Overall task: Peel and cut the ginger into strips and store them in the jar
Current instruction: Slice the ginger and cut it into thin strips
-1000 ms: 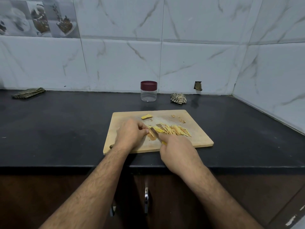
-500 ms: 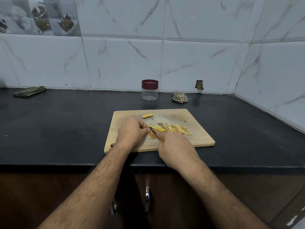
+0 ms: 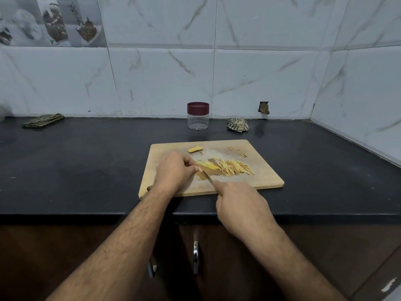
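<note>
Black counter [image 3: 76,170] running left to right, backed by white marbled tiles [image 3: 165,83]. Far left by the wall, a folded green cloth [image 3: 43,120]. Far right of centre, a crumpled striped rag [image 3: 237,125], apart from the wall. Just above it in the tiles, a small broken hole [image 3: 263,107]. Top left, a decorative tile [image 3: 52,20] with food pictures. Under the near edge, dark wooden cabinet doors [image 3: 43,257] with two metal handles [image 3: 195,255].

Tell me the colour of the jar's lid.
Dark maroon: the lid tops the clear jar by the wall, seen in the head view.
</note>
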The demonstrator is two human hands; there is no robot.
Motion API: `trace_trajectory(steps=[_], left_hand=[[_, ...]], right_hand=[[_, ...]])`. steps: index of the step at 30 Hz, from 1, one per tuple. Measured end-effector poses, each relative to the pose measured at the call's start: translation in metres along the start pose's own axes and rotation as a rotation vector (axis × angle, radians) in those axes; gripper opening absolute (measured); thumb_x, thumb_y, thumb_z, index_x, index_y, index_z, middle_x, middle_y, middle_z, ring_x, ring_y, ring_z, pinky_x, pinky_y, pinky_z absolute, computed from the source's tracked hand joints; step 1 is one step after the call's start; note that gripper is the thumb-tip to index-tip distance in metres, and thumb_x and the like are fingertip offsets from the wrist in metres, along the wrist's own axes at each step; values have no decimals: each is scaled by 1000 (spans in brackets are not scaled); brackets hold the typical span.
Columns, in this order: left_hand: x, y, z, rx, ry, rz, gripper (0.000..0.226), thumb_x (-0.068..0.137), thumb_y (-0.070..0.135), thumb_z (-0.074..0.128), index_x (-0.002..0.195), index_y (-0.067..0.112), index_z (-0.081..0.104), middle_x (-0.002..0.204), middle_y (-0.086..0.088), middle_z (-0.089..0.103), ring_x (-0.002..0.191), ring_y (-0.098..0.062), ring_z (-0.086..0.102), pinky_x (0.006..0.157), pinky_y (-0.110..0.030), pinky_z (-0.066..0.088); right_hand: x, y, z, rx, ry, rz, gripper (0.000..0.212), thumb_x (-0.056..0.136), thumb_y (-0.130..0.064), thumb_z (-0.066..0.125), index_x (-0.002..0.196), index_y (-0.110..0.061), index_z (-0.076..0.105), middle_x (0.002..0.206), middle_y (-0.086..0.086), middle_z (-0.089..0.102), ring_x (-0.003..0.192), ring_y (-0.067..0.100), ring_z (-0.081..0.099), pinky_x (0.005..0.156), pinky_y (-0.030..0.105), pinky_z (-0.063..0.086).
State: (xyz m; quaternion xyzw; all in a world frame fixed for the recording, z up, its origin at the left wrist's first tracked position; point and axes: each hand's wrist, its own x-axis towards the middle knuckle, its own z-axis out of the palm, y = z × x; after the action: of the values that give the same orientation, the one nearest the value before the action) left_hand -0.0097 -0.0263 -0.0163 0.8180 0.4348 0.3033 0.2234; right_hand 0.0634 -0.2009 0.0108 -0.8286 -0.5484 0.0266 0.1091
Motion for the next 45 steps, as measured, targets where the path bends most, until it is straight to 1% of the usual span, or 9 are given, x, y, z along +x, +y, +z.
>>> trace_trajectory(steps=[3,7,15,19,22,25,34,39,45], left_hand=[[0,0,0,-2,1,-2,26,84,31,75,62,36,64,70,22,62,81,-5,59,82,-37,52],[-2,2,0,-16,6,-4,24,84,29,76,63,34,64,69,22,61,77,-2,57,83,-39,52],[-2,2,0,-40,21,-25,23,82,30,78,63,29,65,74,18,66,82,-6,62,84,-41,53],[-1,0,0,-27,6,-31,22,83,30,77,64,29,67,72,20,64,83,-8,62,84,-38,53],[0,0,0,-28,-5,-33,22,85,28,75,64,29,68,71,21,64,81,-4,61,81,-33,52],[0,0,0,-37,-14,-34,19,86,27,74,67,26,71,67,22,63,75,0,59,75,-29,49],[-1,1,-1,-49,-10,-28,20,86,25,74,66,27,71,68,21,64,74,-1,60,70,-27,49],[1,-1,0,-45,-12,-29,20,85,26,74,66,25,72,73,20,68,79,-1,61,79,-33,53],[1,-1,0,-33,-4,-34,25,84,27,75,61,29,67,74,19,68,82,-6,62,81,-36,53]], right_hand=[[2,-3,1,39,47,-3,46,99,-13,43,140,-33,45,102,0,59,92,21,56,72,34,49],[7,-3,0,78,78,35,47,98,-14,43,142,-32,47,118,1,62,106,21,59,84,37,54],[7,7,2,119,62,73,56,97,-12,40,147,-36,40,128,1,60,112,22,57,78,33,48],[7,9,2,145,96,45,52,98,-15,40,146,-35,43,120,1,63,105,21,58,76,33,50],[9,7,0,168,113,23,49,99,-17,41,145,-33,45,126,0,62,110,21,58,82,34,51],[15,4,-2,171,99,-4,47,100,-19,42,144,-33,46,126,0,62,111,21,58,86,34,52],[24,-2,-3,153,51,-21,47,99,-17,42,144,-32,47,127,2,61,112,22,57,89,35,52],[29,-8,-6,149,-16,6,51,98,-14,45,145,-33,45,134,4,57,118,24,55,92,36,51],[27,-10,-7,107,-24,-18,50,97,-11,46,142,-31,48,128,5,59,115,25,56,90,36,52]])
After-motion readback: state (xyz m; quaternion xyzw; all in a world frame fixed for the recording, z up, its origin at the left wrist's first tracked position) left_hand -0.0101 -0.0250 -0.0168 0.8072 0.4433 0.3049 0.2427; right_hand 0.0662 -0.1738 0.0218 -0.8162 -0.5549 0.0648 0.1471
